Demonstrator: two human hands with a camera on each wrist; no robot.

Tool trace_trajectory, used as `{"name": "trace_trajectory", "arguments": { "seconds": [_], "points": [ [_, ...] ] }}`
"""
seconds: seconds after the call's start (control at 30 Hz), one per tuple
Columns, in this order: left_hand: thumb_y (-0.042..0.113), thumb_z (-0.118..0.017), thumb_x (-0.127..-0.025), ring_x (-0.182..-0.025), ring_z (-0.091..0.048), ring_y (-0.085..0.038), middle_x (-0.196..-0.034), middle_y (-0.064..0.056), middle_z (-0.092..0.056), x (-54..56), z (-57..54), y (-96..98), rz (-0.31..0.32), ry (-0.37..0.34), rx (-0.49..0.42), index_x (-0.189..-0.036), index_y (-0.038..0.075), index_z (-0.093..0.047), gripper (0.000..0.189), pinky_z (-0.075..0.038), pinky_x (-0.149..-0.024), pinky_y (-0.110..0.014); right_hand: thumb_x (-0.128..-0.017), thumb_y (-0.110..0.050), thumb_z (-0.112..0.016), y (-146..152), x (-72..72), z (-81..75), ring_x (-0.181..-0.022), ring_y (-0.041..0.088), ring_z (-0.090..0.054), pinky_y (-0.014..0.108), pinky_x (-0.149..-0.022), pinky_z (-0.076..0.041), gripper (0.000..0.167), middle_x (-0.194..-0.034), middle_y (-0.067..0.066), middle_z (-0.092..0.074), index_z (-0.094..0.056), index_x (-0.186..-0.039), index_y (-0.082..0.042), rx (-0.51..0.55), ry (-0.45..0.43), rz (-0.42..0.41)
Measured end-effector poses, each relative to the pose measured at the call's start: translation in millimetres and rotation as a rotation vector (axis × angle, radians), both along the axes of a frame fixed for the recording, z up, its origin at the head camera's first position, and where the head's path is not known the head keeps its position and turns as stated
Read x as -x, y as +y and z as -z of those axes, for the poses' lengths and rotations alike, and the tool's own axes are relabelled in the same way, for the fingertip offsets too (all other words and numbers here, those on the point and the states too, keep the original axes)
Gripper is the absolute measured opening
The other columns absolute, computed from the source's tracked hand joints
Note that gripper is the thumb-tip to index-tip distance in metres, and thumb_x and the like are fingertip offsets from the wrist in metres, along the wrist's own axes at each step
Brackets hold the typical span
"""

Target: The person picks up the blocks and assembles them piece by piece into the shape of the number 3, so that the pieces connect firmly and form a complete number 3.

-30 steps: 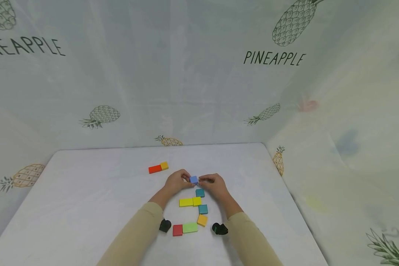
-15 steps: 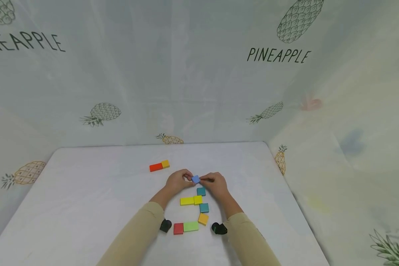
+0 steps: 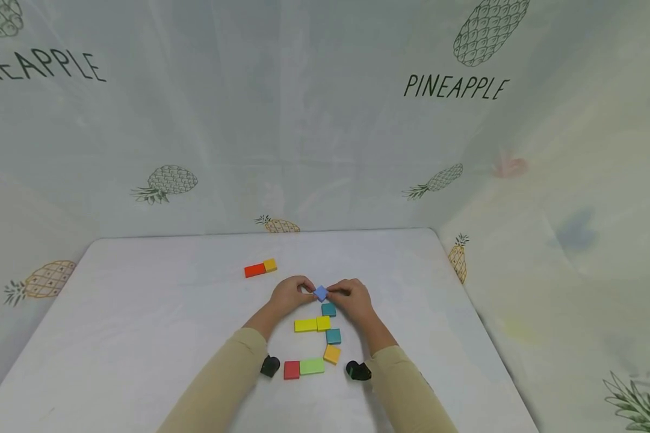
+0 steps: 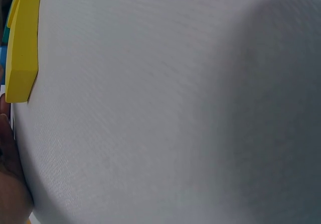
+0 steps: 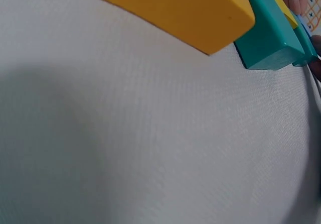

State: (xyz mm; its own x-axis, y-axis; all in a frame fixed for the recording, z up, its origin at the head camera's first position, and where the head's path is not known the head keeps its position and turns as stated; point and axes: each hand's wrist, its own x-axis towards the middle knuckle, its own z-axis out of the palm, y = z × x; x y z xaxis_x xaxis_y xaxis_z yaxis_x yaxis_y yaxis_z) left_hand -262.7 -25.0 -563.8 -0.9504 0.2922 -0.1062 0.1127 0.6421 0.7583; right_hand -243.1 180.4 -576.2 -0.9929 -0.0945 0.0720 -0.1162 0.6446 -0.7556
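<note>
A small blue block [image 3: 321,293] sits turned cornerwise between both hands. The left hand [image 3: 290,293] pinches its left corner with thumb and fingers, while the right hand [image 3: 354,299] holds the right corner at its fingertips. Just below them lies a teal block [image 3: 328,310]. Beneath it come a long yellow block [image 3: 306,325] with a yellow square block [image 3: 323,323] at its right end, then a second teal block [image 3: 333,336] and a tilted orange block [image 3: 332,354]. A light green block [image 3: 312,366] and a red block [image 3: 291,370] form the bottom row.
Farther back on the white table [image 3: 141,313], a red-orange bar [image 3: 254,270] touches a small orange-yellow block [image 3: 270,265]. Black wrist devices show beside the left sleeve [image 3: 222,379] and the right sleeve [image 3: 408,391]. A pineapple-print cloth [image 3: 325,120] hangs behind the table.
The blue block has turned from nearly square-on to cornerwise between the fingertips and shifted slightly right. The other blocks keep their layout; the view has shifted a little.
</note>
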Motion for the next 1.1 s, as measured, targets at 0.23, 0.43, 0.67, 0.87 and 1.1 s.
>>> {"name": "trace_trajectory", "arguments": {
  "seconds": [0.23, 0.43, 0.67, 0.87, 1.1],
  "points": [
    [0.031, -0.080, -0.082, -0.070, -0.048, -0.016, -0.083, 0.007, -0.059, 1.8, 1.3, 0.0, 0.015, 0.001, 0.013, -0.089, 0.022, -0.071, 0.014, -0.039, -0.065, -0.031, -0.084, -0.023, -0.078, 1.3, 0.2, -2.5, -0.096, 0.015, -0.053, 0.040, -0.090, -0.041, 0.009, -0.091, -0.013, -0.069, -0.079, -0.092, -0.020, 0.024, -0.008, -0.015],
    [0.031, -0.080, -0.082, -0.070, -0.048, -0.016, -0.082, 0.007, -0.058, 2.4, 0.9, -1.0, 0.032, 0.002, 0.019, -0.090, 0.022, -0.071, 0.015, -0.039, -0.064, -0.031, -0.084, -0.022, -0.078, 2.1, 0.4, -2.7, -0.096, 0.014, -0.054, 0.040, -0.090, -0.041, 0.008, -0.091, -0.014, -0.069, -0.079, -0.092, -0.020, 0.016, 0.003, -0.025],
    [0.031, -0.080, -0.081, -0.070, -0.048, -0.016, -0.081, 0.005, -0.057, 1.6, 0.6, -3.0, 0.042, 0.014, 0.011, -0.089, 0.022, -0.071, 0.015, -0.039, -0.065, -0.031, -0.083, -0.023, -0.079, 2.2, 1.8, 0.4, -0.097, 0.015, -0.054, 0.041, -0.092, -0.041, 0.009, -0.091, -0.013, -0.070, -0.079, -0.091, -0.021, 0.014, 0.011, -0.031],
    [0.030, -0.081, -0.080, -0.069, -0.047, -0.016, -0.079, 0.005, -0.056, 0.5, 1.1, -3.9, 0.044, 0.016, 0.005, -0.088, 0.022, -0.071, 0.016, -0.039, -0.063, -0.031, -0.082, -0.022, -0.079, 2.5, 2.0, 2.4, -0.096, 0.014, -0.054, 0.040, -0.091, -0.041, 0.009, -0.091, -0.013, -0.070, -0.079, -0.091, -0.020, 0.009, 0.025, -0.037],
    [0.030, -0.082, -0.079, -0.068, -0.048, -0.016, -0.078, 0.005, -0.055, 0.4, 2.1, -4.0, 0.054, 0.021, 0.003, -0.088, 0.022, -0.071, 0.016, -0.039, -0.063, -0.030, -0.083, -0.024, -0.078, 2.5, 1.3, 2.2, -0.097, 0.014, -0.054, 0.040, -0.091, -0.041, 0.009, -0.092, -0.013, -0.070, -0.079, -0.091, -0.021, -0.004, 0.016, -0.042]
  ]
}}
